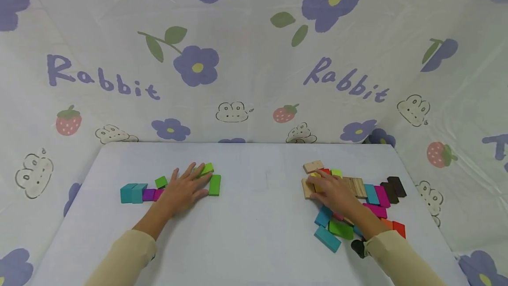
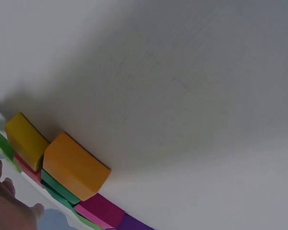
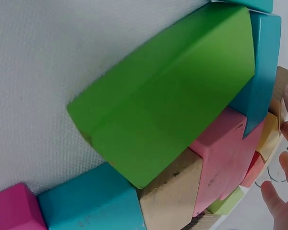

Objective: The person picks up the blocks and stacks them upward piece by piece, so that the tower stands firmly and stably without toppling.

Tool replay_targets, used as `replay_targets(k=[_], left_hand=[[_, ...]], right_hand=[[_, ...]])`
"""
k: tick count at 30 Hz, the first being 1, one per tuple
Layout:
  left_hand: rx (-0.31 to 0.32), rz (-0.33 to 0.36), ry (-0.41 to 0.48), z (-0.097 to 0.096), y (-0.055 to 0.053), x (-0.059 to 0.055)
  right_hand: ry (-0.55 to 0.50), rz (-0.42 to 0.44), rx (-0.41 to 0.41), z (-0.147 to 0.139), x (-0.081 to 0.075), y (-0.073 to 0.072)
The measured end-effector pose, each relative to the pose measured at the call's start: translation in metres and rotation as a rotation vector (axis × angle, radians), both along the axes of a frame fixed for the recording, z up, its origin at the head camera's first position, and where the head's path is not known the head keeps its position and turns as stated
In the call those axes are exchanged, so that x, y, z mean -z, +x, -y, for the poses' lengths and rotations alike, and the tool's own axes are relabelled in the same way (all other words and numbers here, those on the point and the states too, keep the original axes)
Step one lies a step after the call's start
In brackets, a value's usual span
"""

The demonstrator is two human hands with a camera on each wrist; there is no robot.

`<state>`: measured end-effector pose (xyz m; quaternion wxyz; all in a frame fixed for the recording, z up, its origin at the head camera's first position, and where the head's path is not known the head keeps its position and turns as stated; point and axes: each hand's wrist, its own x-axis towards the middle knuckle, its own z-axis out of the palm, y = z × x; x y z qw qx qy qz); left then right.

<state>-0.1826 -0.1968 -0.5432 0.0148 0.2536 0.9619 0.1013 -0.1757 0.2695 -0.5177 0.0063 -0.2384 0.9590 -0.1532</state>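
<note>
L hand [image 1: 184, 192], spread, nil gripped, is set left of green blk [image 1: 214, 185] — open tabletop [image 1: 258, 215] right of it, then R hand [image 1: 336, 191], grip unclear.

From where I stand, the left sleeve [image 1: 124, 257] and the right sleeve [image 1: 401, 255] look light tan, like sand. Both are plain and wide.

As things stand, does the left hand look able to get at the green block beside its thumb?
Probably yes: nothing visible covers the green block or separates it from the nearby left hand.
</note>
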Motion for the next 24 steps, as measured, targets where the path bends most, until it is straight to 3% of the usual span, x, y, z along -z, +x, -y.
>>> replay_targets(k=[13,18,24], left_hand=[[0.025,-0.004,0.033,-0.015,0.003,-0.003],[0.049,0.012,0.058,-0.032,0.006,-0.004],[0.073,0.068,0.086,-0.058,0.011,-0.004]], right_hand=[[-0.107,0.033,-0.022,0.014,0.003,0.005],[-0.191,0.120,-0.012,0.029,0.004,0.006],[-0.260,0.146,-0.024,0.051,0.008,0.008]])
